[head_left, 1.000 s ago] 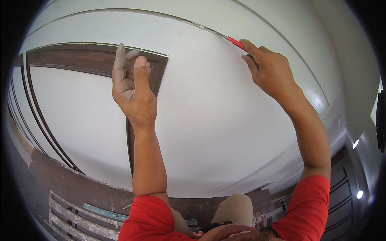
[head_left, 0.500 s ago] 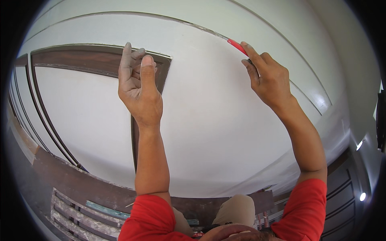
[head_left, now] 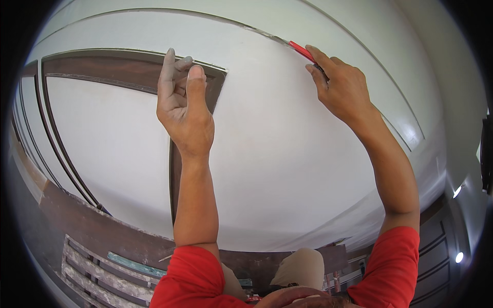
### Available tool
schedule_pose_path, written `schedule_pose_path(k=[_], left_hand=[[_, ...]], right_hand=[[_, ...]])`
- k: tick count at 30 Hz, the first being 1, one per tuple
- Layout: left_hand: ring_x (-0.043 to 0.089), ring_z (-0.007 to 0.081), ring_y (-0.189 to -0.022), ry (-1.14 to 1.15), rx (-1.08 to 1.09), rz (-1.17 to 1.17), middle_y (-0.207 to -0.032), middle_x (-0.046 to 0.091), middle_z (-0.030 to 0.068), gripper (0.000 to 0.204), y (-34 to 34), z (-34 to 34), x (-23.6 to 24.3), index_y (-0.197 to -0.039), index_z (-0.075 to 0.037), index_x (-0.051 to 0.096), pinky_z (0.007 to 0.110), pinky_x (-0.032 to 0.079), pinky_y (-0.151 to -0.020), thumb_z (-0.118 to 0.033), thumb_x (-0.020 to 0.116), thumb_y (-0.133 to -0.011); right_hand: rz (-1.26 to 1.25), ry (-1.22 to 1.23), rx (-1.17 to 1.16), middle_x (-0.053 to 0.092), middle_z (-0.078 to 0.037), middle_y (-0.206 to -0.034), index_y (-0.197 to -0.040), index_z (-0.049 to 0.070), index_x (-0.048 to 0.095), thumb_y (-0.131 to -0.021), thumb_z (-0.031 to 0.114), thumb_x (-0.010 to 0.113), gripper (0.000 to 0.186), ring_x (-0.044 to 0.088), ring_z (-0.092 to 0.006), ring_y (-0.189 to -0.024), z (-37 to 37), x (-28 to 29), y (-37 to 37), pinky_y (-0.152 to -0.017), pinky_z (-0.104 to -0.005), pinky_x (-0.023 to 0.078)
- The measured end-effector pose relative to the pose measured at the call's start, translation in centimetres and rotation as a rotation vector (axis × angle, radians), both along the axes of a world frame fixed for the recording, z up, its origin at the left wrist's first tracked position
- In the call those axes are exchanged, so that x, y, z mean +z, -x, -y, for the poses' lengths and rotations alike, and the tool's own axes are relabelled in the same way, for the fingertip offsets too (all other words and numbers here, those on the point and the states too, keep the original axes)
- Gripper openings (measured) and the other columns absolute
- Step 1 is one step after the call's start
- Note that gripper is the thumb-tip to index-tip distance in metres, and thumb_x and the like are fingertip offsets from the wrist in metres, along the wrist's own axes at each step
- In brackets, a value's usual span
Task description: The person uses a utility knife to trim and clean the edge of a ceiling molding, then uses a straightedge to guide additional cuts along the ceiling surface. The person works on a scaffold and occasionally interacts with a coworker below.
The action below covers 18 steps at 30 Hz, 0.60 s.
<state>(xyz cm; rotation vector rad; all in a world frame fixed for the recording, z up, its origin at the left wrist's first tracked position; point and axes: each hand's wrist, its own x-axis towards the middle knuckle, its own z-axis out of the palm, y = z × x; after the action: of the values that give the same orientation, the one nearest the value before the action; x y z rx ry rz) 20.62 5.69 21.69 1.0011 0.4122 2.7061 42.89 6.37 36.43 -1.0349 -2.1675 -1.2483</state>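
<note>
My right hand (head_left: 343,88) is closed around a slim red-handled tool (head_left: 302,51). Its thin, blade-like tip rests at a dark groove (head_left: 257,32) running along the white wall (head_left: 277,143). Whether the tip is inside the groove or only touching it, I cannot tell. My left hand (head_left: 186,110) is raised in front of the corner of a dark brown frame (head_left: 120,69), thumb up and fingers loosely bent and apart. It holds nothing, and its fingers are coated in pale dust.
A second groove (head_left: 359,45) crosses the wall higher up on the right. Below are a brown plank (head_left: 97,215), a slatted, paint-spattered surface (head_left: 97,274) and a greenish strip (head_left: 134,264). A dark panelled door (head_left: 435,256) stands at the lower right.
My right hand and the red-handled tool have shifted slightly up and left along the groove. My left hand has moved a little up and to the right, still empty.
</note>
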Motion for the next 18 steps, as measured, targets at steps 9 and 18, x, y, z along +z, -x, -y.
schedule_pose_path(k=[9,18], left_hand=[[0.061,0.0085,-0.092,-0.002,-0.008,0.017,-0.119,0.066,0.0088,0.056,0.7,0.3,0.1,-0.149,0.01,0.047,0.024,0.053,-0.082,-0.016,0.065,-0.103],[0.065,0.01,-0.094,-0.011,0.016,0.045,-0.118,0.068,0.0083,0.057,1.8,0.4,0.0,-0.149,0.008,0.048,0.028,0.055,-0.085,-0.021,0.066,-0.103]], right_hand=[[0.078,-0.043,0.035,0.067,-0.013,-0.075,-0.139,0.01,0.06,-0.103,0.024,0.063,0.039,0.063,-0.0287,-0.061,-0.2,0.9,3.4,-0.058,-0.0413,0.052],[0.171,-0.062,-0.002,0.067,-0.013,-0.072,-0.137,0.009,0.061,-0.102,0.022,0.063,0.038,0.063,-0.0289,-0.057,0.4,1.2,5.4,-0.054,-0.0422,0.05]])
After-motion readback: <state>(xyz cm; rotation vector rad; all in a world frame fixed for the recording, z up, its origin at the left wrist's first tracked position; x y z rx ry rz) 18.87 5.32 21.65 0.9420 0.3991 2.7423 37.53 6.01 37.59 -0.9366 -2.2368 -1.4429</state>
